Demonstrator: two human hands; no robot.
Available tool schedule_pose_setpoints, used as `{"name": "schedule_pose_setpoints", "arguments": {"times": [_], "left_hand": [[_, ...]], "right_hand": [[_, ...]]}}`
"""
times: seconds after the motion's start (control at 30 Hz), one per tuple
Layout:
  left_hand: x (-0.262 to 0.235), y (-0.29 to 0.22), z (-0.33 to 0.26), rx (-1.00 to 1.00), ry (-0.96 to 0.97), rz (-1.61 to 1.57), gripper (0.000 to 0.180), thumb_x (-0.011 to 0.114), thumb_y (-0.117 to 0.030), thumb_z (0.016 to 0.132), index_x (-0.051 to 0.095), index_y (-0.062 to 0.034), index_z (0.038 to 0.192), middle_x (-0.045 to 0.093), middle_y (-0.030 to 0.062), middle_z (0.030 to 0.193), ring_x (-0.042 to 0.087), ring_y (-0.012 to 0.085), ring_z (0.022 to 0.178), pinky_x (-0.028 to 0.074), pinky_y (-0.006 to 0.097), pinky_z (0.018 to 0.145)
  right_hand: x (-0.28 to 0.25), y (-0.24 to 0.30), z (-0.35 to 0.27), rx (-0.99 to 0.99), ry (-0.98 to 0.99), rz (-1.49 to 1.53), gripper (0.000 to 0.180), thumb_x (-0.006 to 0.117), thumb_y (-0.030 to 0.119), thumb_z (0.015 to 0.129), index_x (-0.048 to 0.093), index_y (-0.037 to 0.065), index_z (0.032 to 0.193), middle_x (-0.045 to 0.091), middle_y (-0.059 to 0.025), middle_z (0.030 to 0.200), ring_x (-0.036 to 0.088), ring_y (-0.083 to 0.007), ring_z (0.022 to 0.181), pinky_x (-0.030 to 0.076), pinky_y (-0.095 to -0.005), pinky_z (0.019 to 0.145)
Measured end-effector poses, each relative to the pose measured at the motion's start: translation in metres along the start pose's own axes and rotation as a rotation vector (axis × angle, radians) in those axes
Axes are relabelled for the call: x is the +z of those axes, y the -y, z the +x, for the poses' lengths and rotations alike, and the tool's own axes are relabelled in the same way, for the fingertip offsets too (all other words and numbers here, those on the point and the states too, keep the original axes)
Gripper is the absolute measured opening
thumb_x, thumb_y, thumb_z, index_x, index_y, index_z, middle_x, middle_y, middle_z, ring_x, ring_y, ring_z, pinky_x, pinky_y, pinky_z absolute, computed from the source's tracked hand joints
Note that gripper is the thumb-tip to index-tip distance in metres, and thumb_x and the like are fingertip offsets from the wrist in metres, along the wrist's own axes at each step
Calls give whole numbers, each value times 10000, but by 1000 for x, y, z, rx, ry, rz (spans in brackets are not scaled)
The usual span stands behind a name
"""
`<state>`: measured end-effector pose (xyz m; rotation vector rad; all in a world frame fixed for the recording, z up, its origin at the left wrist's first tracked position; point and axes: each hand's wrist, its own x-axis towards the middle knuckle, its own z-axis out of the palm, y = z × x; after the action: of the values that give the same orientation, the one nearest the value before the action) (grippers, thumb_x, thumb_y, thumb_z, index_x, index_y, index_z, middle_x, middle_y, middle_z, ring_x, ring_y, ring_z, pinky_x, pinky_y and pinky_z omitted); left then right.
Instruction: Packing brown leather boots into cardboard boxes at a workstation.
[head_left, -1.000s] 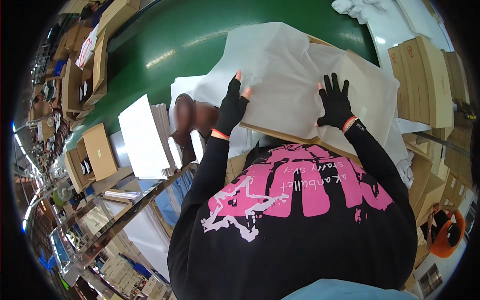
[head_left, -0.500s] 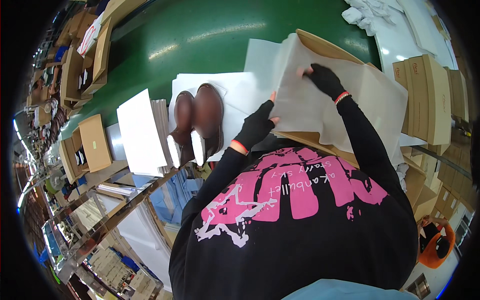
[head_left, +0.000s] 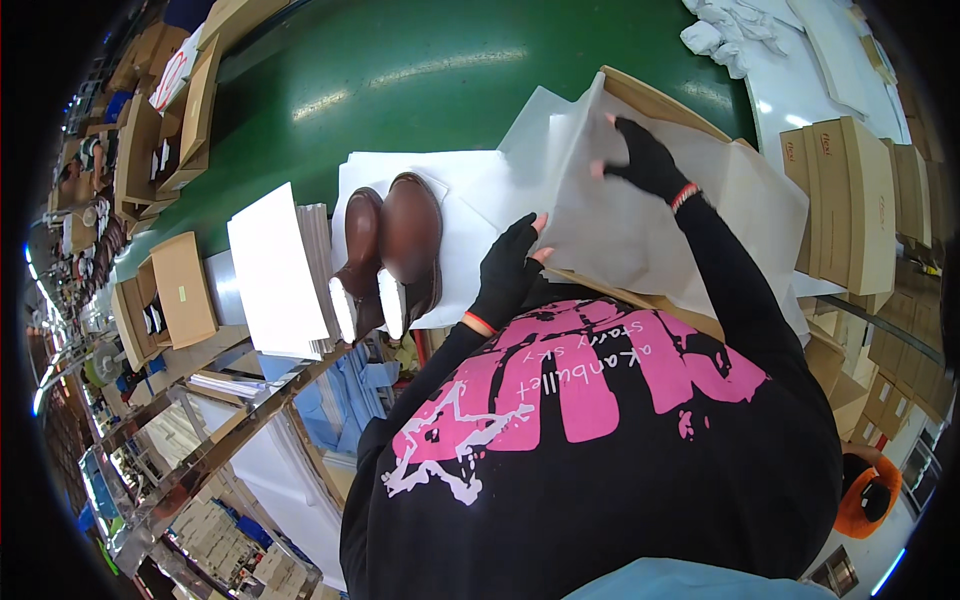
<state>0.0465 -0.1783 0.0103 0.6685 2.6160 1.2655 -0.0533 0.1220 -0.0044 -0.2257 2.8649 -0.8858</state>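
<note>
Translucent tissue paper (head_left: pixel 670 215) lines an open cardboard box (head_left: pixel 665 103) and spills over its sides. My right hand (head_left: pixel 648 165), in a black fingerless glove, is over the paper inside the box, thumb and fingers spread. At the box's near left corner is my left hand (head_left: pixel 510 268), gloved the same way, its fingers apart beside the paper's edge; contact with the paper is unclear. To the left, a pair of brown boots (head_left: pixel 410 230) with white stuffing in their tops lies on white paper sheets (head_left: pixel 470 200).
A stack of white cards (head_left: pixel 275 270) stands left of the boots. Open boxes (head_left: pixel 185 290) are farther left. Closed tan boxes (head_left: pixel 860 205) stand upright at right, below crumpled white paper (head_left: pixel 730 35). A green surface (head_left: pixel 400 75) stretches behind. A person in orange (head_left: pixel 868 500) is at lower right.
My right hand has risen slightly and its fingers have spread. My left hand has shifted a little to the left. The tissue on the box's left side now lies in a different fold.
</note>
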Motion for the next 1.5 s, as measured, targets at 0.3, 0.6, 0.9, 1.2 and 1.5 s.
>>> {"name": "schedule_pose_setpoints", "arguments": {"times": [0.3,0.6,0.9,1.2,1.5], "left_hand": [[7,-18,17,-177,98,-212,610,564,-130,899,310,-135,1454,512,161,1323,510,280,1218,423,331,951],[-27,-17,-31,-75,151,-72,708,683,-182,834,325,-109,1441,491,183,1335,507,302,1215,426,344,959],[-218,39,-151,-526,-315,466,623,727,-113,724,473,-37,1288,576,168,1146,617,298,971,509,371,792],[-196,87,-137,-766,-494,389,637,682,-486,784,589,46,1122,652,269,836,663,381,833,509,425,696],[-364,-86,-20,-365,-332,-20,320,669,-394,841,676,-74,835,568,-50,643,468,17,537,301,196,479]], "right_hand": [[28,-27,-22,191,173,-627,1346,768,671,487,130,18,1476,166,-262,1503,128,-438,1398,142,-701,1024],[51,-11,-45,66,271,-541,1416,799,648,441,75,18,1482,101,-268,1515,108,-447,1399,133,-699,1032],[53,-9,-48,127,264,-772,1236,759,614,576,143,34,1477,137,-228,1521,133,-426,1400,185,-705,1010],[72,8,-88,35,369,-701,1306,760,656,508,148,32,1478,142,-240,1515,135,-426,1395,213,-704,992],[12,38,-65,-137,-27,147,588,693,321,847,493,-1,1296,589,-164,1231,566,-242,1150,426,-309,970]]}}
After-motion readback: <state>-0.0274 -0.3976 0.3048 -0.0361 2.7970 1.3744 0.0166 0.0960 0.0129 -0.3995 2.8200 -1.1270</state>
